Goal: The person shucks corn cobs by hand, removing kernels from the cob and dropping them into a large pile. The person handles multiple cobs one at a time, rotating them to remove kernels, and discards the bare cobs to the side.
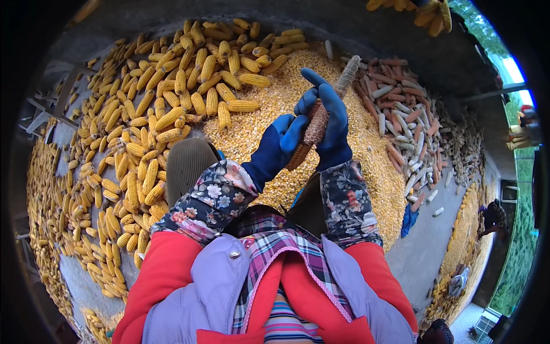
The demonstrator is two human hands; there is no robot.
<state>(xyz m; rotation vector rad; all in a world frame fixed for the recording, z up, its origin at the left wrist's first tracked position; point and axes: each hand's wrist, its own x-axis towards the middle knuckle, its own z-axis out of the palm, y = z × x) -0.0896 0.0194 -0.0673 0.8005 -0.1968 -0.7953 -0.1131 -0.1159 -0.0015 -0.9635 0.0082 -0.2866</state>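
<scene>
My left hand (279, 139), in a blue coated glove, has its fingers bent against the lower part of a reddish corn cob (317, 124), mostly stripped. The cob's lower end is orange-brown and points toward me. My right hand (334, 118), gloved alike, wraps the same cob from the right, with its index finger extended. A pale bare cob (349, 72) sticks out above that hand; where the two cobs meet is hidden by the fingers. Below the hands spreads a heap of loose yellow kernels (378, 189).
Unshelled yellow ears (172, 81) are piled at left and top. Stripped red and white cobs (408, 116) lie right, near husks (462, 137) and a blue cloth (409, 220). Another person (494, 217) is at far right. My knee (189, 165) is beside the ears.
</scene>
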